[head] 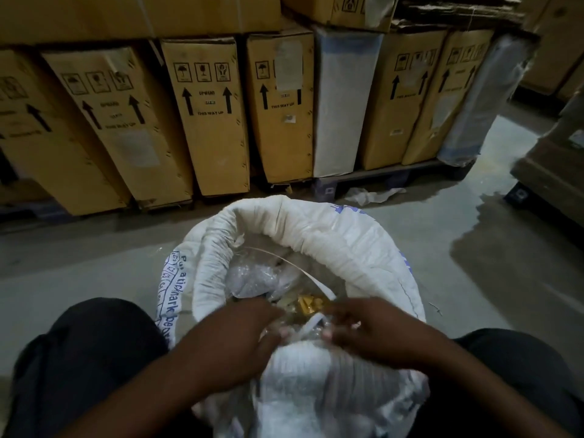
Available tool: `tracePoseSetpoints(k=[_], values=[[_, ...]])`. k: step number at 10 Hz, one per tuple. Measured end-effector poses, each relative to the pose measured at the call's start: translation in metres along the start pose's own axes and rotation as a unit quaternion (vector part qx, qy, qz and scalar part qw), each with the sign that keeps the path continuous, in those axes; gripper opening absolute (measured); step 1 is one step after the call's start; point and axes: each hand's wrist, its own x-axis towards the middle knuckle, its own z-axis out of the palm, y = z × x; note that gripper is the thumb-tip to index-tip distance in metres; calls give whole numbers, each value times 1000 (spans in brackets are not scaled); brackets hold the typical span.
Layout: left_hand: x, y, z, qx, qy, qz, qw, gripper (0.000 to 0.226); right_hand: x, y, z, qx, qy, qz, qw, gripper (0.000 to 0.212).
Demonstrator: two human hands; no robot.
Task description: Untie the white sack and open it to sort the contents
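The white sack [316, 235] is woven plastic, coarse and slightly glossy, with blue printed lettering running down its left flank and a blue mark near its far rim. Its mouth stands open, the top rolled outward into a thick, soft collar that forms a rough oval. It sits on the smooth grey concrete floor [79, 267] between the person's knees, which are clad in dark cloth.

Inside the mouth lie crinkled clear plastic bags [252, 276], some with a cloudy, bubbled texture, and among them a small cluster of shiny yellow pieces [311, 303]. A thin pale strap [284, 260] arcs across the opening, and a flat white band [311, 325] runs down toward the near rim between the two hands.

The left hand [235, 339] rests at the near edge of the sack, fingers curled and pressed into the clear plastic there. The right hand [376, 330] lies just beside it, fingers bent inward at the same bundle. Both seem to pinch the plastic or the white band, but motion blur leaves it unclear what either one really has hold of.

Beyond the sack, tall yellow-brown cardboard boxes [208, 115] printed with black arrows lean in a row on a dark pallet [379, 175]. A wet sheen spreads over the floor at right.
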Motion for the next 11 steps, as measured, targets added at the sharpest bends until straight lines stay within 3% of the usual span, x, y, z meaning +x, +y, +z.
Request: tracePoseSetpoints(k=[1,2,3,4,5,6,7,9,11], values=[[11,-33,1,143,-88,-131,977,117,27,35,-10,-134,89,84,983,78],[-1,-55,16,135,-191,-223,946,148,23,54,-2,-191,52,185,962,113],[-13,-58,17,114,-135,-155,972,154,16,48,-8,-180,43,167,968,108],[-8,-56,9,129,97,18,987,87,14,25,-12,-191,123,113,967,75],[5,-56,0,93,204,31,974,92,17,13,-19,-216,234,45,947,68],[29,-69,-8,79,240,-30,967,111,33,16,-21,-216,249,31,944,91],[60,-91,-3,63,239,-118,962,119,61,32,-12,-233,190,70,951,99],[125,-105,4,72,203,-86,973,109,112,51,-15,-193,158,94,964,99],[154,-112,-23,0,235,-67,970,101,130,66,-47,-65,261,82,960,91]])
